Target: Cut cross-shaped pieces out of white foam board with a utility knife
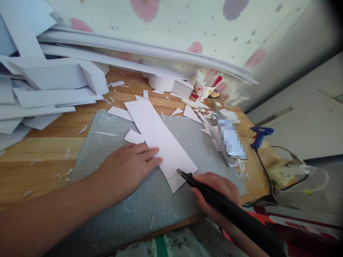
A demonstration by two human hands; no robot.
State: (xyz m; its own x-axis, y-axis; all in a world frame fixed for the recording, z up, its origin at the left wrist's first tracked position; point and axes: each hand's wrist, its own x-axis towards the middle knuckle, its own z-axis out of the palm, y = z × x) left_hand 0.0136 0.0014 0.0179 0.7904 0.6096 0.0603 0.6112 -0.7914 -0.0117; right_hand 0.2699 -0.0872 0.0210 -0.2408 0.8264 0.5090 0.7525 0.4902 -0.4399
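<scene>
Head view shows a long white card, thinly lined near one end. Left hand rests flattened on its edge; right hand grips a knife by the line.

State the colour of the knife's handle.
The handle is black, as seen in the head view.

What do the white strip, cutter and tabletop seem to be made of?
White strip: probably stiff paper or card, matte, with crisp edges. Cutter: likely plastic, from its smooth, even black; its grey blade, perhaps metal. Tabletop: wood or printed laminate, smooth, with brown grain bands.
</scene>
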